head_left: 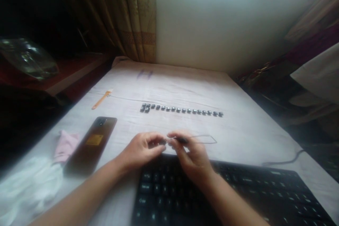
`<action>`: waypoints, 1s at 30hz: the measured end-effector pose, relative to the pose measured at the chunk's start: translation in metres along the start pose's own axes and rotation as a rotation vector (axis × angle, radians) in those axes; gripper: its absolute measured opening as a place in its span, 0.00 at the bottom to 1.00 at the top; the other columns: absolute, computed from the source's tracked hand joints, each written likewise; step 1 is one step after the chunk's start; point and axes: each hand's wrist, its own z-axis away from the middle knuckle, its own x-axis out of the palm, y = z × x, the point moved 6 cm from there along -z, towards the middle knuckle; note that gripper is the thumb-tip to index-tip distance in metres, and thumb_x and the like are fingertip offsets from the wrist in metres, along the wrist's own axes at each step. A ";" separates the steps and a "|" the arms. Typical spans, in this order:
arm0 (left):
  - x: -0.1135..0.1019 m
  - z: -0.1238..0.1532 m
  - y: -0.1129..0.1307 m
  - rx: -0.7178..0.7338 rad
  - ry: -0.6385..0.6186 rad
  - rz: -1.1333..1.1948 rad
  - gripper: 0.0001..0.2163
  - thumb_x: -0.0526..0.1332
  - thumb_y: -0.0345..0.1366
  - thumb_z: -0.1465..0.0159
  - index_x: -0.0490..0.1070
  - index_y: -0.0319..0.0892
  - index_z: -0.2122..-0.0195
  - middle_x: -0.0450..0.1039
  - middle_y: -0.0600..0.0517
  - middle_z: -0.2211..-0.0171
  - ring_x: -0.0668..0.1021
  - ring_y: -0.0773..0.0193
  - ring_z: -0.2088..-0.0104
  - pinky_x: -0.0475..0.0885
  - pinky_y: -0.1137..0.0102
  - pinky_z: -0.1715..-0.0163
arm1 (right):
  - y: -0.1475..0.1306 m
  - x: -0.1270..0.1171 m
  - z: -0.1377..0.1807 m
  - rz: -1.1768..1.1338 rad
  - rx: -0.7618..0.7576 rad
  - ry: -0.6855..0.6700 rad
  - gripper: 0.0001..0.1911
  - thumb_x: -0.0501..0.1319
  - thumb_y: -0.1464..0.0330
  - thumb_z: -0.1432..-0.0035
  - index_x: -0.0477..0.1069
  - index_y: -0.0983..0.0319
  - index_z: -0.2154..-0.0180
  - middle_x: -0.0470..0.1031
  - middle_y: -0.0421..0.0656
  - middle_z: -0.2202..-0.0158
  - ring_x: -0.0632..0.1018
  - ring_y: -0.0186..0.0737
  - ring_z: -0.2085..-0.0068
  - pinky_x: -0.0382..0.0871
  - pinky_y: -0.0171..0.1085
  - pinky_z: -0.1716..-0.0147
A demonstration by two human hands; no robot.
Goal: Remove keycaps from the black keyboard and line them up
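Keycaps [183, 110] sit well within edges of cloth [185, 86].

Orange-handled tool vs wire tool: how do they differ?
The wire tool is held in the right hand; the orange-handled tool lies on the pale cloth.
The wire tool has a dark body and thin wire loop; the orange-handled tool ends in a pale tip.
The wire tool's loop points picture-right; the orange-handled tool slants away from the camera.
Both are slim and elongated.
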 end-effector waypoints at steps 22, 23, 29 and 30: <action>-0.011 -0.003 -0.017 -0.162 0.104 0.014 0.13 0.62 0.40 0.39 0.75 0.42 0.55 0.81 0.51 0.65 0.80 0.59 0.63 0.73 0.66 0.61 | 0.013 0.014 0.005 0.806 0.004 -0.684 0.11 0.56 0.79 0.43 0.75 0.61 0.66 0.72 0.43 0.66 0.74 0.36 0.69 0.64 0.33 0.71; -0.011 -0.004 -0.018 -0.158 0.084 0.043 0.13 0.61 0.39 0.38 0.74 0.42 0.53 0.81 0.50 0.63 0.80 0.58 0.61 0.73 0.66 0.60 | 0.012 0.014 0.005 0.809 0.007 -0.696 0.11 0.57 0.79 0.43 0.74 0.61 0.67 0.73 0.43 0.66 0.74 0.37 0.68 0.64 0.33 0.71; -0.011 -0.004 -0.021 -0.113 0.040 0.120 0.13 0.58 0.35 0.36 0.72 0.43 0.51 0.81 0.49 0.59 0.80 0.58 0.57 0.72 0.62 0.53 | 0.007 0.009 0.000 0.815 0.018 -0.694 0.12 0.57 0.80 0.44 0.75 0.60 0.66 0.75 0.42 0.67 0.76 0.38 0.68 0.65 0.34 0.71; -0.011 -0.004 -0.020 -0.108 0.043 0.120 0.13 0.59 0.35 0.36 0.73 0.43 0.51 0.81 0.50 0.59 0.80 0.58 0.57 0.72 0.62 0.53 | 0.006 0.008 -0.002 0.811 0.032 -0.666 0.12 0.57 0.79 0.44 0.75 0.60 0.64 0.76 0.43 0.66 0.76 0.39 0.67 0.66 0.34 0.71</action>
